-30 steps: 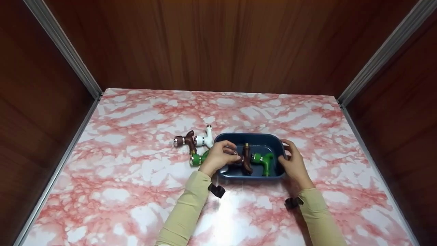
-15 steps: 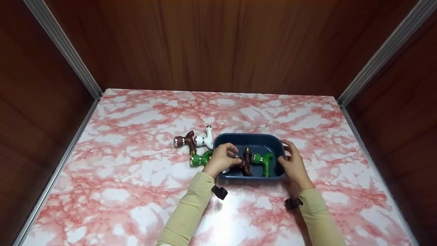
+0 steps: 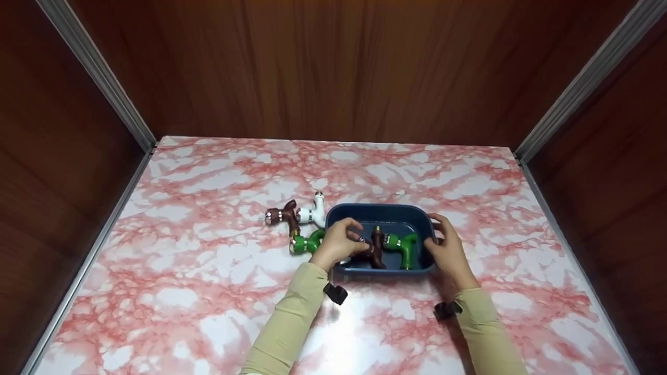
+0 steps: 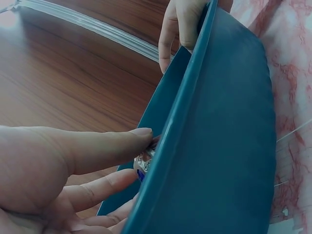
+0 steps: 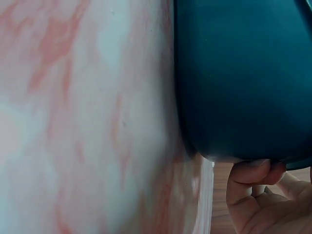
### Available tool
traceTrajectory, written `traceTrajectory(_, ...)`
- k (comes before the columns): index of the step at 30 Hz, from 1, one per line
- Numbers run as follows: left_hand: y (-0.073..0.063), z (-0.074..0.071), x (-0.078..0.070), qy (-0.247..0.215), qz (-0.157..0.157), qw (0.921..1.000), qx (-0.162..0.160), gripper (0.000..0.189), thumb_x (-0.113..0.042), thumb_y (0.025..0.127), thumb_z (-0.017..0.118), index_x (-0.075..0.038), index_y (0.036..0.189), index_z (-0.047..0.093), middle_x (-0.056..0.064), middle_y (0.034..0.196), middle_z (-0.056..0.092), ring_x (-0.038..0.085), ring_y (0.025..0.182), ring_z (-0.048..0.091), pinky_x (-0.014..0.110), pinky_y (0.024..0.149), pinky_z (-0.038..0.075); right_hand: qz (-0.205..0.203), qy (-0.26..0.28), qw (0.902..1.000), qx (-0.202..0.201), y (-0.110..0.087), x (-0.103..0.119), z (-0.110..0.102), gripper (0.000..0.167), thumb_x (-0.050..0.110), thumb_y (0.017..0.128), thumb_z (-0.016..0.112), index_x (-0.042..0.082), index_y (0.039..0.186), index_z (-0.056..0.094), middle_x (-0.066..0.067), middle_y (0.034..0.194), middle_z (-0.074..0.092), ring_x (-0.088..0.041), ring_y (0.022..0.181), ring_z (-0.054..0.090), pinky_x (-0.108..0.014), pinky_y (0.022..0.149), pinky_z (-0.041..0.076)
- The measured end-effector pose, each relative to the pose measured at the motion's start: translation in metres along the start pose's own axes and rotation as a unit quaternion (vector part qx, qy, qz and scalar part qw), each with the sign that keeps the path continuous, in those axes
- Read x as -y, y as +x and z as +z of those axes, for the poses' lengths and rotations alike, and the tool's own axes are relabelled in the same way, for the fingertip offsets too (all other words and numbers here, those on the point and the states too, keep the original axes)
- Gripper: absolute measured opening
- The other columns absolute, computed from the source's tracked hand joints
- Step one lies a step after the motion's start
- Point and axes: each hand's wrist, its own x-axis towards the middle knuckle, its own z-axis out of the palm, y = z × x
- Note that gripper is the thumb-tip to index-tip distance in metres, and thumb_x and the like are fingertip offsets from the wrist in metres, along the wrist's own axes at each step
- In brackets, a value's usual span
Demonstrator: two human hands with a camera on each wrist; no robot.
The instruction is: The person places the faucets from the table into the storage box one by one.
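Note:
Inside a dark blue plastic basin (image 3: 385, 271), my left hand (image 3: 340, 242) pinches the handle end of a brown tap (image 3: 378, 249) between thumb and fingers. The tap's brass-coloured threaded end points to the back wall of the basin. In the left wrist view its shiny knob end (image 4: 142, 165) shows between thumb and fingers; the basin wall hides the rest. A green tap (image 3: 406, 250) lies to its right, inside the basin. My right hand (image 3: 449, 250) holds the basin's right end, thumb at the rim. The right wrist view shows those fingers (image 5: 248, 183) against the outer wall.
Left of the basin, on the pink-and-white marbled table (image 3: 182, 260), lie a brown tap (image 3: 290, 216), a white tap (image 3: 317, 212) and a green tap (image 3: 306, 244), close together. Brown wood-grain panels (image 3: 333, 73) enclose the table at the back and sides.
My left hand has lowered the brown tap a little toward the front of the basin, and it now lies beside the green one. The right hand has stayed on the basin.

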Motion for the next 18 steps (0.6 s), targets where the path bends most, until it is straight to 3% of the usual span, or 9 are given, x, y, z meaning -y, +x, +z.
traceTrajectory(8,0.0021,0.0026,-0.0002,-0.045,-0.024,0.9987,-0.003,0.044,0.009,0.070,0.080,0.006,0.109,0.059,0.016,0.085,0.060,0.014,0.058,0.057,0.034,0.058,0.058,0.000,0.008,1.0000,0.001,0.0005,-0.0004,-0.0008,0.056,-0.015,0.084,0.051,-0.006,0.138,0.039,-0.030,0.130,0.048,-0.042,0.114,0.050,-0.026,0.076,0.045)
traceTrajectory(13,0.0035,0.0004,0.0015,0.008,-0.011,0.9999,-0.007,0.042,0.005,0.070,0.081,0.003,0.107,0.062,0.017,0.089,0.064,0.017,0.073,0.058,0.029,0.066,0.054,0.002,0.011,0.9999,0.002,0.0006,-0.0001,-0.0009,0.056,-0.015,0.084,0.050,-0.005,0.139,0.039,-0.030,0.129,0.049,-0.043,0.111,0.051,-0.024,0.074,0.045)
traceTrajectory(18,0.0032,-0.0014,0.0002,0.057,-0.011,0.9983,0.007,0.042,0.003,0.071,0.080,-0.001,0.109,0.062,0.012,0.093,0.065,0.021,0.086,0.060,0.033,0.077,0.052,0.000,0.019,0.9998,0.000,0.0006,-0.0005,-0.0005,0.056,-0.016,0.084,0.051,-0.005,0.138,0.040,-0.031,0.128,0.049,-0.045,0.109,0.052,-0.023,0.074,0.046)
